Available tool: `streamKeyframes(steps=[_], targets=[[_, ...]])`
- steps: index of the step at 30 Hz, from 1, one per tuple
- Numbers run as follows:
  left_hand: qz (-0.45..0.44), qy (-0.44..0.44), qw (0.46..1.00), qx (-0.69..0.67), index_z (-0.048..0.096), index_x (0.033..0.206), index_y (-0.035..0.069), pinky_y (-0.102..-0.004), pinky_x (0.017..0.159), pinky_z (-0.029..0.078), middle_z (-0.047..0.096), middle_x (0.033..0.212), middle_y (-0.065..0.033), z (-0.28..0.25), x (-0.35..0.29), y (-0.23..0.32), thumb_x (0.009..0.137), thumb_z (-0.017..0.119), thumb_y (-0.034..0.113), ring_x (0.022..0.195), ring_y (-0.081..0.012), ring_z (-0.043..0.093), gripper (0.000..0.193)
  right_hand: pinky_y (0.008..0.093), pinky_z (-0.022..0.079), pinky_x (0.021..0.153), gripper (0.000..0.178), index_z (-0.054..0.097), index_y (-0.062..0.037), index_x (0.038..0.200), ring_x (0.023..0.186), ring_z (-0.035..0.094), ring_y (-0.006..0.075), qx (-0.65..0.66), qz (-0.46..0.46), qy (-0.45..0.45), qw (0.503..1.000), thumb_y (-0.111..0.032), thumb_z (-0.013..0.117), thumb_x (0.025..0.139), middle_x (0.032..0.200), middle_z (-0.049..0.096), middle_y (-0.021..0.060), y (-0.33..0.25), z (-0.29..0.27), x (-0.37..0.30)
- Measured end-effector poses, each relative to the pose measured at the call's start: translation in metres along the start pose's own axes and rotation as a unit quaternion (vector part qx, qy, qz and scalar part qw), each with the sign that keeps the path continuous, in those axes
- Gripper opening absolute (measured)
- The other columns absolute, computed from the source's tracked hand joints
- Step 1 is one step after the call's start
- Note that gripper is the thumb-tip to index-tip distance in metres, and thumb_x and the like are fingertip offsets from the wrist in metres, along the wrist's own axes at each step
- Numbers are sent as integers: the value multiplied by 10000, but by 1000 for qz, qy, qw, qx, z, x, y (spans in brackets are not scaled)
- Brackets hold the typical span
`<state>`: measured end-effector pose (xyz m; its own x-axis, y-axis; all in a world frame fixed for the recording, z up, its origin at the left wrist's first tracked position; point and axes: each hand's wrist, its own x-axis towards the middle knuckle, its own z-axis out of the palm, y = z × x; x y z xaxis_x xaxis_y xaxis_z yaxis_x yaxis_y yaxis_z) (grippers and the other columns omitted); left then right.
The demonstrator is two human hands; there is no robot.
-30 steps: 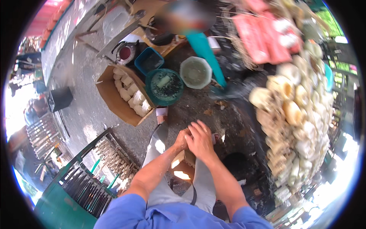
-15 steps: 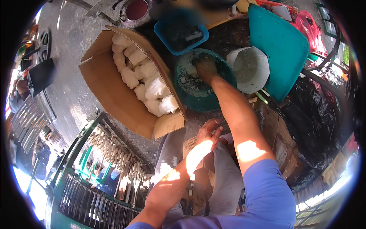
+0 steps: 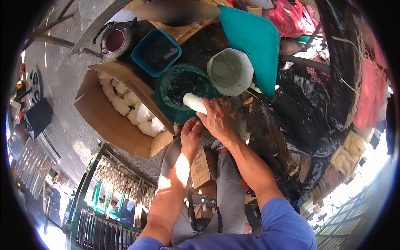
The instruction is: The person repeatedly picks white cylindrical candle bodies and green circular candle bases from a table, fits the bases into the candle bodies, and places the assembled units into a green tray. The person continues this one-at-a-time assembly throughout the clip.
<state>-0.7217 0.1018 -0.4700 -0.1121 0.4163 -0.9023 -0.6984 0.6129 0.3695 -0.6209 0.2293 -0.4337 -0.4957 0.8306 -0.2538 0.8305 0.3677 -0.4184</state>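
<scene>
My right hand (image 3: 218,118) is closed around the near end of a white, rough-surfaced cylinder (image 3: 193,102), which tilts over the near side of a round green tub (image 3: 170,113). Dark liquid with pale specks lies in the tub. Beside the right hand, close to the tub's near rim, my left hand (image 3: 191,132) holds nothing that shows; its fingers are bent and apart. A cardboard box (image 3: 106,123) stands to the left, holding several white lumps (image 3: 121,106) of similar look.
Behind the tub are a blue basin (image 3: 156,52) with dark liquid and a whitish eight-sided bucket (image 3: 230,71). A teal board (image 3: 255,46) leans farther right, above black plastic sheeting (image 3: 293,112). A pot (image 3: 114,40) with reddish contents stands at the back left. A metal rack (image 3: 98,166) is near left.
My right hand has come up out of the tub with the white cylinder in it. My left hand has moved forward to the tub's rim. The view has shifted to the right.
</scene>
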Motion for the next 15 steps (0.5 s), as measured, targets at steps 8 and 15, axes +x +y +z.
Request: streamKeyframes(steps=[8, 15], targets=[[-46, -26, 999, 5, 613, 1310, 38, -435, 858, 583, 677, 1194, -70, 17, -5, -3, 1080, 568, 300, 1068, -212, 676, 351, 651, 321, 1045, 433, 685, -87, 1154, 1157, 552, 338, 33, 23, 86, 995, -312, 840, 818, 1023, 724, 100, 14, -4, -40], [-93, -83, 977, -170, 590, 1303, 118, -520, 1018, 492, 667, 1201, -65, 28, -17, -20, 1065, 556, 535, 1151, -272, 633, 482, 567, 424, 922, 394, 695, -103, 1035, 1029, 618, 336, 139, 106, 122, 977, -269, 876, 726, 939, 740, 93, 21, -26, -96]])
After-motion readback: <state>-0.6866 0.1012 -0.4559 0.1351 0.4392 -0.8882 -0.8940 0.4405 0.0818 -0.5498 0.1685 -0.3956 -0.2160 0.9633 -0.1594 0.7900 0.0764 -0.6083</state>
